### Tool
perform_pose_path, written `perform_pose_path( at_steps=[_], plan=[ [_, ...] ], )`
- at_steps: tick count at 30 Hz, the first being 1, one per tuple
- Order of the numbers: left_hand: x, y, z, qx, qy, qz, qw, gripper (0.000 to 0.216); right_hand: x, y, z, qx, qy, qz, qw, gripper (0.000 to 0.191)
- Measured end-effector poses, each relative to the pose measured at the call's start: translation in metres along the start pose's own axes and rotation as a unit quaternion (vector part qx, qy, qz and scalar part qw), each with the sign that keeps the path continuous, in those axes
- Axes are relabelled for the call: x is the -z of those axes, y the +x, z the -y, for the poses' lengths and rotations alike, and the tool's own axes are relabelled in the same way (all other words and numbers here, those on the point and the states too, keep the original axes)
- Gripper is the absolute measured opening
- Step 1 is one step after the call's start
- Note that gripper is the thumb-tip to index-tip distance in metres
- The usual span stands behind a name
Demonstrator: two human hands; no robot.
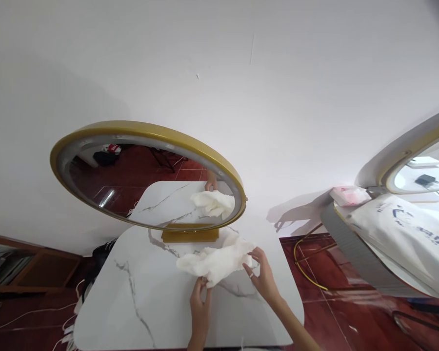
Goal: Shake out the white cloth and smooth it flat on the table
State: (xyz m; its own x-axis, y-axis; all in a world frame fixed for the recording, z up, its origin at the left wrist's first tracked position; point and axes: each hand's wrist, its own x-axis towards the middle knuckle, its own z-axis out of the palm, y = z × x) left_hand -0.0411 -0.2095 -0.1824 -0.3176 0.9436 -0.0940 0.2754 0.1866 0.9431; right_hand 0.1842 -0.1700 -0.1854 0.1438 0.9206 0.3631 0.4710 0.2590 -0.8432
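A crumpled, soft white cloth (219,262) is bunched up over the marble-patterned white tabletop (120,302), just in front of the mirror's gold base. My left hand (200,301) pinches its near edge from below, thumb and finger together. At the cloth's right end, my right hand (262,277), with a ring on one finger, grips the fabric between thumb and fingers. Part of the cloth's underside is hidden, so I cannot tell how much of it rests on the table.
A round gold-framed mirror (190,146) stands on its gold base (190,235) at the table's back. To the right, a second table holds a printed white bag (406,224), a pink-and-white packet (349,195) and another mirror (424,161). Cables (32,312) lie on the red floor at left.
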Motion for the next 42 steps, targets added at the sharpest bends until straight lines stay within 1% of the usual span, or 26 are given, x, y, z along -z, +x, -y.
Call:
perform_pose_path(
  at_steps=[2, 3, 4, 5, 7, 8, 10, 13, 17, 21, 24, 25, 27, 29, 31, 32, 33, 34, 35, 38, 39, 40, 42],
  plan=[
    [0.003, -0.001, -0.001, 0.009, 0.008, -0.003, 1.0, 0.041, 0.002, 0.012, 0.006, -0.066, 0.087, -0.028, 0.994, 0.058],
    [0.003, -0.002, 0.0, 0.011, 0.013, -0.001, 1.0, 0.04, 0.003, 0.018, 0.01, -0.096, 0.115, -0.03, 0.988, 0.062],
    [0.004, -0.002, 0.0, 0.01, 0.018, 0.003, 1.0, 0.039, 0.004, 0.025, 0.013, -0.121, 0.131, -0.018, 0.984, 0.061],
    [0.005, -0.001, 0.001, 0.007, 0.021, 0.009, 1.0, 0.038, 0.006, 0.03, 0.015, -0.138, 0.139, 0.005, 0.981, 0.056],
    [0.007, 0.0, 0.004, -0.003, 0.022, 0.022, 1.0, 0.036, 0.008, 0.038, 0.017, -0.153, 0.143, 0.052, 0.977, 0.041],
    [0.009, 0.001, 0.005, -0.009, 0.021, 0.027, 0.999, 0.036, 0.01, 0.04, 0.017, -0.155, 0.142, 0.062, 0.976, 0.035],
    [0.014, 0.003, 0.006, -0.02, 0.018, 0.038, 0.999, 0.034, 0.013, 0.041, 0.017, -0.165, 0.137, 0.051, 0.975, 0.031],
    [0.021, 0.006, 0.005, -0.042, 0.02, 0.074, 0.996, 0.033, 0.017, 0.036, 0.017, -0.184, 0.131, 0.026, 0.974, 0.033],
    [0.03, 0.01, -0.002, -0.067, 0.027, 0.116, 0.991, 0.031, 0.021, 0.029, 0.02, -0.202, 0.133, 0.019, 0.97, 0.039],
    [0.038, 0.015, -0.01, -0.089, 0.047, 0.165, 0.981, 0.027, 0.019, 0.025, 0.022, -0.235, 0.137, 0.005, 0.962, 0.041],
    [0.048, 0.018, -0.009, -0.124, 0.077, 0.196, 0.97, 0.022, 0.019, 0.022, 0.022, -0.262, 0.14, -0.005, 0.955, 0.042],
    [0.053, 0.019, -0.007, -0.141, 0.088, 0.196, 0.966, 0.021, 0.02, 0.022, 0.023, -0.269, 0.141, -0.008, 0.953, 0.042],
    [0.065, 0.023, -0.003, -0.192, 0.109, 0.17, 0.96, 0.021, 0.024, 0.021, 0.026, -0.278, 0.142, -0.012, 0.95, 0.042],
    [0.078, 0.031, -0.003, -0.254, 0.127, 0.1, 0.954, 0.023, 0.029, 0.02, 0.03, -0.283, 0.144, -0.016, 0.948, 0.043],
    [0.088, 0.046, -0.009, -0.303, 0.15, 0.024, 0.941, 0.026, 0.035, 0.019, 0.035, -0.284, 0.145, -0.019, 0.948, 0.044],
    [0.091, 0.056, -0.015, -0.317, 0.165, 0.006, 0.934, 0.028, 0.039, 0.019, 0.038, -0.283, 0.144, -0.02, 0.948, 0.044],
    [0.092, 0.067, -0.023, -0.324, 0.178, 0.003, 0.929, 0.031, 0.042, 0.018, 0.04, -0.281, 0.143, -0.021, 0.949, 0.044],
    [0.09, 0.08, -0.031, -0.326, 0.191, 0.021, 0.926, 0.034, 0.046, 0.018, 0.043, -0.279, 0.142, -0.022, 0.95, 0.043],
    [0.088, 0.092, -0.041, -0.323, 0.202, 0.058, 0.923, 0.036, 0.049, 0.018, 0.046, -0.275, 0.141, -0.022, 0.951, 0.043],
    [0.077, 0.124, -0.064, -0.298, 0.212, 0.207, 0.908, 0.033, 0.057, 0.019, 0.055, -0.263, 0.131, -0.02, 0.955, 0.044],
    [0.075, 0.132, -0.069, -0.291, 0.21, 0.245, 0.901, 0.033, 0.06, 0.019, 0.058, -0.26, 0.125, -0.019, 0.957, 0.045],
    [0.073, 0.137, -0.073, -0.288, 0.207, 0.269, 0.896, 0.034, 0.063, 0.02, 0.061, -0.257, 0.118, -0.018, 0.959, 0.044],
    [0.075, 0.143, -0.078, -0.292, 0.199, 0.279, 0.893, 0.037, 0.071, 0.022, 0.068, -0.256, 0.099, -0.017, 0.962, 0.042]
  ],
)
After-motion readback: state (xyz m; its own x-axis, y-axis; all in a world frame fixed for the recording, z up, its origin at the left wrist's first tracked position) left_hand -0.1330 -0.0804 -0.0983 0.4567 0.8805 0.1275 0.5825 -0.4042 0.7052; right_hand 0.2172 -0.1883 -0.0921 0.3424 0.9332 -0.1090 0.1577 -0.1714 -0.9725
